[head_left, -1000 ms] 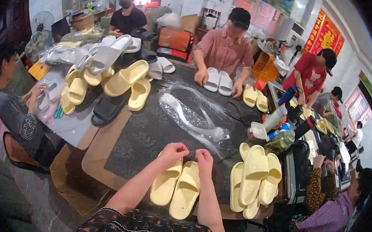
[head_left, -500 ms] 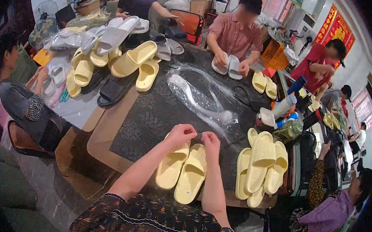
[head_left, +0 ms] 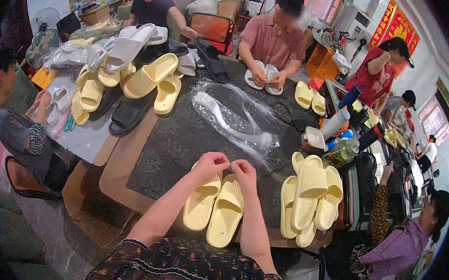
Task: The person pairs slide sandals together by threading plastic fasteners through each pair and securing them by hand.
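Observation:
Before me on the table, a pair of pale yellow slippers lies side by side, the left slipper [head_left: 197, 210] and the right slipper [head_left: 224, 217], toes away from me. Above their toe ends, my left hand [head_left: 211, 165] and my right hand [head_left: 246, 176] meet with pinched fingertips. Whatever is between the fingertips is too small to make out. Just beyond lies a loose bundle of clear, thin plastic strands [head_left: 221, 116]. Right of my right forearm, several more yellow slippers [head_left: 312, 190] are stacked together.
A large pile of yellow, grey and black slippers [head_left: 132, 50] covers the far left. Bottles [head_left: 335, 124] and a jar [head_left: 344, 152] stand along the right. Opposite, a person handles light grey slippers [head_left: 264, 76]. Other people sit or stand around the table.
My fingertips have come closer together over the slippers. A black slipper now lies at the table's far edge, near a co-worker's hand. The person opposite has brought both hands together over the grey slippers.

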### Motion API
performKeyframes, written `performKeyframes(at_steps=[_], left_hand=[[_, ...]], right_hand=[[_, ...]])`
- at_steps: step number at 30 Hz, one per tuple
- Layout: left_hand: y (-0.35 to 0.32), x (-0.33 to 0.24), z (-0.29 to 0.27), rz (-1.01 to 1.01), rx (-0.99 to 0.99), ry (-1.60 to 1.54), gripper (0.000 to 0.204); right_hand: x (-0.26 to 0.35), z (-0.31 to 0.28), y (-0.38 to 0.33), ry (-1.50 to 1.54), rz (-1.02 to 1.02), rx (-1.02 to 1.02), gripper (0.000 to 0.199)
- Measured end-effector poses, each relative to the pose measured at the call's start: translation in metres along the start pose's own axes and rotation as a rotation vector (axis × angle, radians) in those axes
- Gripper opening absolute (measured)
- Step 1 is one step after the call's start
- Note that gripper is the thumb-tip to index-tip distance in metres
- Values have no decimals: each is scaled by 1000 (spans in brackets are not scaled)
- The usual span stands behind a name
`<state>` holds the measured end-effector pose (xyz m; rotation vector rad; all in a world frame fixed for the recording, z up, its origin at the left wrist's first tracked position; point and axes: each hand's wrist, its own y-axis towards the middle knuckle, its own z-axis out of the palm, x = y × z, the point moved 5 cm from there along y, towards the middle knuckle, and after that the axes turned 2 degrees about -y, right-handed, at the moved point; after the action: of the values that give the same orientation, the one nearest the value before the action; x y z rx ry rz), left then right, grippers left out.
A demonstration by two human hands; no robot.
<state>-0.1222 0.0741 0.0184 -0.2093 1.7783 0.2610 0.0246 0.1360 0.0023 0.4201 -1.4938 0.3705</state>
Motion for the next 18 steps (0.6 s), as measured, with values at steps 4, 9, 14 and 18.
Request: performKeyframes(at_steps=[4,9,14,18], left_hand=[[2,-4,0,23,-17,-10,17],[3,0,-1,15,21,21,17],[4,7,-3,13,5,-1,16],[4,2,3,38,48,6,15]], right_hand=[[-6,-18,6,85,21,-176,8],[2,2,2,54,-51,59,8],[-9,-15,6,85,22,-126,11],[-10,-5,6,-2,-56,57,11]])
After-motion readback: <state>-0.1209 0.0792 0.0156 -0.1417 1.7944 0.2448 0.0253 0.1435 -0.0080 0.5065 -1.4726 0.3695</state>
